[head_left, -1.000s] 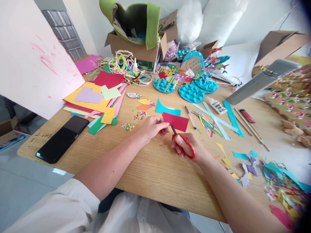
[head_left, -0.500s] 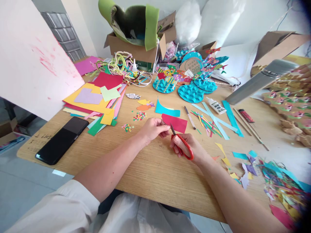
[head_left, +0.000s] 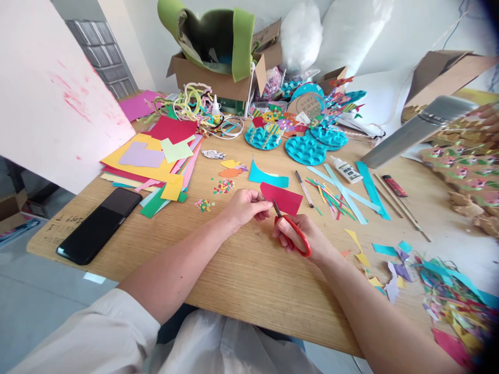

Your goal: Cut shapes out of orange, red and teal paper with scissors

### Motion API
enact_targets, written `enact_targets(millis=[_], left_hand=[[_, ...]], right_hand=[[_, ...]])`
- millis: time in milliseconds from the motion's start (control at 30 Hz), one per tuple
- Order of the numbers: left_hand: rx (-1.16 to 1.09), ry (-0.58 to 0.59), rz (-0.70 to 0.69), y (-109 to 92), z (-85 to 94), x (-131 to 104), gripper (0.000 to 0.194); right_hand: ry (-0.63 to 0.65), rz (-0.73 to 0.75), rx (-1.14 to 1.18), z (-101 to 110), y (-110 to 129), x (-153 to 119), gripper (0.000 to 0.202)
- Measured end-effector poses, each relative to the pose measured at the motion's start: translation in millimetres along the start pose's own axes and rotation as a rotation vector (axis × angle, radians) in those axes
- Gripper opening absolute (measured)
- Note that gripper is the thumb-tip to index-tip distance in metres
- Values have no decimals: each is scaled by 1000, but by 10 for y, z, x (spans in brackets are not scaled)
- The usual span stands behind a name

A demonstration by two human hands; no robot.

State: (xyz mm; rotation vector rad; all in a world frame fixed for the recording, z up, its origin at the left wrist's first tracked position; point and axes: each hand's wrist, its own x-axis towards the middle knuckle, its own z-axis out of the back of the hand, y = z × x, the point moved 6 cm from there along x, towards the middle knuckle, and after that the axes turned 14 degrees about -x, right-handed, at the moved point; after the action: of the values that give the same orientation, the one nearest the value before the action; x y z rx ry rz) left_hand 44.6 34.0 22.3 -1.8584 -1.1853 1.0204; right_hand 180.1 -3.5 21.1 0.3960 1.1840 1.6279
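My left hand (head_left: 249,206) pinches the left end of a red paper piece (head_left: 285,199), above the wooden table near the middle. In my right hand (head_left: 298,236) are red-handled scissors (head_left: 304,247), their short dark blades pointing up and left at the paper's lower left edge. The fingertips of both hands are close together without clearly touching. Just beyond the paper lies a curved blue paper piece (head_left: 268,176). Two small heaps of confetti, the nearer one (head_left: 204,205) left of my left hand, rest on the table.
A black phone (head_left: 99,226) and stacked coloured paper (head_left: 136,169) lie on the left. Rightward are a pen (head_left: 304,189), paper strips, a glue bottle (head_left: 346,170), sticks and a grey flask (head_left: 417,132). Paper scraps (head_left: 456,301) cover the right front. Blue egg-tray crafts (head_left: 306,149) stand behind.
The red paper has turned slightly, its right end shifting a little to the right. My hands have barely moved.
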Motion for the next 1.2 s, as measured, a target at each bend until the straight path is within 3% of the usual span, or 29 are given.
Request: enact_targets(millis=[533,1200], left_hand=[[-42,29,-17,2,9,5,15],[-56,33,-2,7,1,12,13]], right_hand=[[-14,-18,5,-1,-69,19,56],[0,-11,29,-8,-21,5,70]])
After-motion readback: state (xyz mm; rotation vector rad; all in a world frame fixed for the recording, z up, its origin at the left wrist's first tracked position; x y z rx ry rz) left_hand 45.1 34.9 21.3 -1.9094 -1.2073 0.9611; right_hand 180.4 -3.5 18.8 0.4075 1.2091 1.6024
